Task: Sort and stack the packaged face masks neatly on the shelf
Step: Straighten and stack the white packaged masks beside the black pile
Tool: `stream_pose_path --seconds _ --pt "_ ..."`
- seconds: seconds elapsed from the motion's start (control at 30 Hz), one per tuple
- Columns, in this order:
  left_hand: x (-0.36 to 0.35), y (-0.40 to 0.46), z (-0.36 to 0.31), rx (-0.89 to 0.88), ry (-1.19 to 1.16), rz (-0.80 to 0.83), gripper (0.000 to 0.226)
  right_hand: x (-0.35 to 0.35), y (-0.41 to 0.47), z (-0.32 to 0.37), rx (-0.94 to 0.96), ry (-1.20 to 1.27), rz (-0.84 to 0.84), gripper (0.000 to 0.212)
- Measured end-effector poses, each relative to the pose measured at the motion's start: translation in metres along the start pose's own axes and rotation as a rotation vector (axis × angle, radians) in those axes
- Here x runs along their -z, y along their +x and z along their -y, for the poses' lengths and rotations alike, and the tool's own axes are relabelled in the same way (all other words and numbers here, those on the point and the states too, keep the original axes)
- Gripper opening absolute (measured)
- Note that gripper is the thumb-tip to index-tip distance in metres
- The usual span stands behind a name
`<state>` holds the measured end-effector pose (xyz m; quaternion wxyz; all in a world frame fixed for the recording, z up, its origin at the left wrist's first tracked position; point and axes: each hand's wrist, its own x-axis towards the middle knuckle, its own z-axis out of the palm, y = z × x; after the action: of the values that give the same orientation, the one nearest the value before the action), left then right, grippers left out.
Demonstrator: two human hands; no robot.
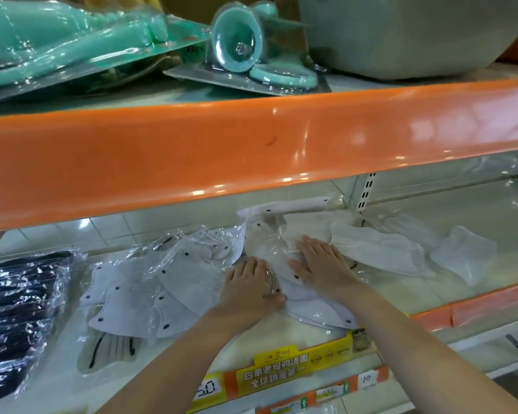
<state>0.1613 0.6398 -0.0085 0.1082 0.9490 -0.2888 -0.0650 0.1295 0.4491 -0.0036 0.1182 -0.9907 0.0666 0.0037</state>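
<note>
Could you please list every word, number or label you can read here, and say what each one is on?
"白象老母鸡汤面 全球销量第一": yellow-orange strip on the shelf edge.
"5.0": handwritten white price tag.
"10": handwritten white price tag.
Small print on the yellow tab and the lower edge labels: too blurred to read.

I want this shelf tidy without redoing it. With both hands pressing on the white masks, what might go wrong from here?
1. The left hand and right hand press flat on a slippery bagged pile; the packs may slide apart.
2. The lowest packs lie near the shelf edge and could slip off.
3. The loose pile to the left overlaps this one, so shifting either may drag the other.
</note>
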Motion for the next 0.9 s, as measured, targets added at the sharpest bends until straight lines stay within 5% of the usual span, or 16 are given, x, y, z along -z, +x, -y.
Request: stream_pose_path --seconds 0.2,0.37,0.63,0.77,0.9 --pt "0.002 0.004 0.003 0.018 -0.013 -0.18 0.043 0.011 0.0 -0.009 0.068 0.079 -0.061 0.057" --pt "0.001 0.008 0.003 0.053 0.016 -0.259 0.031 0.004 -0.015 0.007 0.241 -0.041 -0.039 0.067" --pt "-0.001 -0.003 -0.008 -0.198 0.099 -0.309 0.045 0.0 -0.005 0.009 0.149 0.177 -0.067 0.032" --pt "-0.007 -0.003 -0.012 -0.26 0.089 -0.385 0.06 0.013 -0.005 0.011 0.146 0.268 0.033 0.039" --pt "-0.006 -0.002 -0.021 -0.314 0.138 -0.104 0.084 0.022 -0.005 0.008 0.056 0.345 -0.009 0.03"
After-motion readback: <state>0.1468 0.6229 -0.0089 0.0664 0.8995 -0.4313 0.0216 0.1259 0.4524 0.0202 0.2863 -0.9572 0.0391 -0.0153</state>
